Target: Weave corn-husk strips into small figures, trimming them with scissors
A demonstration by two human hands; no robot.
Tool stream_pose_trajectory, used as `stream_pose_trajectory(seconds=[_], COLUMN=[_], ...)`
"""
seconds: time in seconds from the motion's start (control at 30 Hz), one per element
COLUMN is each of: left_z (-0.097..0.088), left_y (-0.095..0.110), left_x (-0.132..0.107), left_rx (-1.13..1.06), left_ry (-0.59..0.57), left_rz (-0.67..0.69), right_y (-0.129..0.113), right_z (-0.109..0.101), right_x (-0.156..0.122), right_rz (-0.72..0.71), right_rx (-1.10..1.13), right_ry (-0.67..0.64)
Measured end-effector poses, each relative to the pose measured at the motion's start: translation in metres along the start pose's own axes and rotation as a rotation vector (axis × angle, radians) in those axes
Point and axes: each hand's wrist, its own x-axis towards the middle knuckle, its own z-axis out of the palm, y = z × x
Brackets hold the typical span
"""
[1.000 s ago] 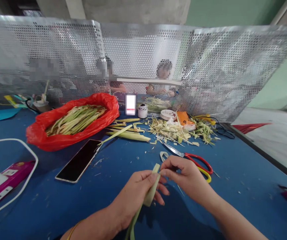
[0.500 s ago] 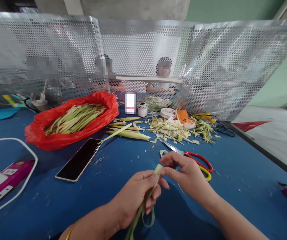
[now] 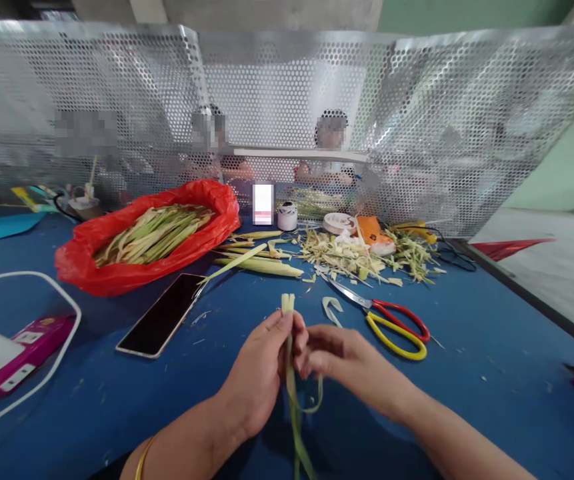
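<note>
My left hand (image 3: 267, 367) grips a bundle of pale green leaf strips (image 3: 289, 380); its whitish cut ends poke up above the thumb and its long tails hang below. Against the left fingers rests my right hand (image 3: 344, 360), fingers curled in. A thin loop of strip hangs just under these fingertips; whether they pinch it is hidden. Beyond the right hand lie scissors (image 3: 397, 327) with one red and one yellow handle, blades pointing away to the left. A curled scrap of leaf (image 3: 333, 308) lies between the scissors and my hands.
At left are a red plastic bag (image 3: 87, 280) of leaves, a phone (image 3: 161, 320) and a purple power strip (image 3: 51, 331) with a white cable. Leaf scraps (image 3: 347, 257), a small jar (image 3: 287, 217) and a tape roll (image 3: 339, 223) stand before a perforated metal screen (image 3: 281, 87); people sit behind it.
Both hands have shifted slightly left, and the leaf bundle now stands more upright. My right fingers have gone from the bundle's top end down beside the left fingers, uncovering the yellow scissor handle.
</note>
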Motion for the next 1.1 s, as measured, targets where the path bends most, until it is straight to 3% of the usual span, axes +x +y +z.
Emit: stream_pose_trajectory(seconds=[0.07, 0.17, 0.27, 0.33, 0.4, 0.43, 0.5, 0.6, 0.63, 0.7, 0.77, 1.0, 1.1], left_z=[0.0, -0.002, -0.007, -0.011, -0.014, -0.015, -0.015, -0.013, -0.012, -0.012, -0.011, -0.009, -0.009], left_y=[0.004, 0.013, 0.023, 0.03, 0.036, 0.038, 0.04, 0.035, 0.031, 0.023, 0.017, 0.011, 0.01], left_x=[0.001, 0.005, 0.009, 0.01, 0.011, 0.011, 0.01, 0.009, 0.009, 0.009, 0.008, 0.009, 0.011], left_rx=[-0.056, -0.137, -0.202, -0.236, -0.245, -0.246, -0.256, -0.231, -0.199, -0.109, -0.045, 0.075, 0.075], left_ry=[0.05, 0.134, 0.209, 0.238, 0.266, 0.27, 0.236, 0.118, 0.083, 0.043, 0.047, 0.228, 0.245], left_rz=[0.055, 0.121, 0.191, 0.231, 0.29, 0.306, 0.254, -0.02, -0.119, -0.245, -0.285, -0.191, -0.2], right_y=[0.004, 0.008, 0.005, 0.0, -0.005, -0.007, -0.006, 0.003, 0.008, 0.016, 0.022, 0.022, 0.024], right_z=[0.009, 0.013, 0.009, 0.005, 0.0, -0.003, -0.011, -0.028, -0.033, -0.041, -0.044, -0.039, -0.039], right_x=[-0.002, -0.005, -0.009, -0.012, -0.014, -0.013, -0.009, 0.003, 0.007, 0.014, 0.018, 0.016, 0.016], right_rz=[0.004, -0.011, 0.087, 0.13, 0.085, 0.05, -0.021, -0.059, -0.043, -0.01, 0.02, 0.052, 0.086], right_rx=[-0.148, -0.417, -0.381, -0.359, -0.414, -0.46, -0.604, -0.976, -1.111, -1.24, -1.256, -1.137, -1.189], right_ry=[-0.058, -0.044, -0.092, -0.239, -0.41, -0.435, -0.252, 0.355, 0.469, 0.507, 0.479, 0.535, 0.522])
